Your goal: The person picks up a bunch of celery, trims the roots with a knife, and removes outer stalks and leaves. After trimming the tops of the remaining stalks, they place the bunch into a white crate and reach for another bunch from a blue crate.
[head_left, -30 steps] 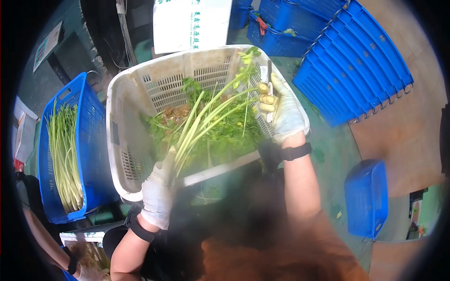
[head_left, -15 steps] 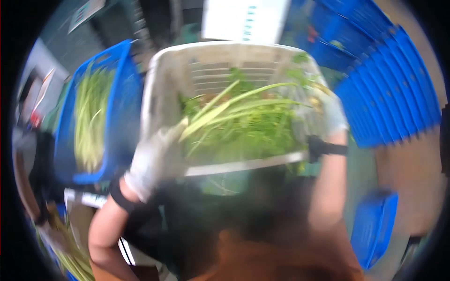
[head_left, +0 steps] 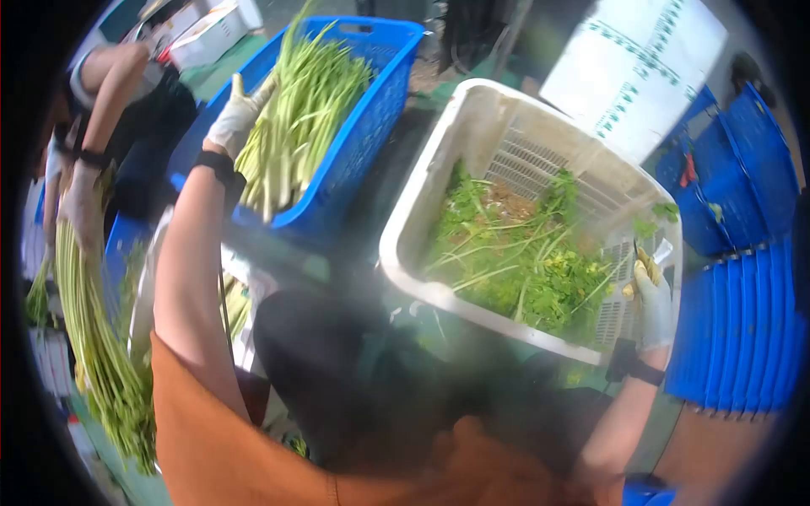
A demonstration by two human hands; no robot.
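Observation:
My left hand (head_left: 240,118), in a white glove, is at the blue basket (head_left: 337,190) on the left. Its thumb is spread away from the fingers, which rest against long green celery stalks (head_left: 308,118) heaped there. My right hand (head_left: 652,308), also gloved, is closed at the right wall of the white crate (head_left: 422,282). A thin dark piece juts from its stained fingertips; what it is I cannot make out. Leafy celery trimmings (head_left: 540,270) lie inside the white crate.
At the far left another person's gloved hands (head_left: 80,207) hold a long bunch of celery (head_left: 93,337). Behind the white crate stands a white box (head_left: 633,76) with green print. Stacked blue crates (head_left: 734,329) line the right side.
My left hand has carried celery stalks from above the white crate to the blue basket, and its thumb has spread. My view has turned left. The right hand stays by the crate's right wall.

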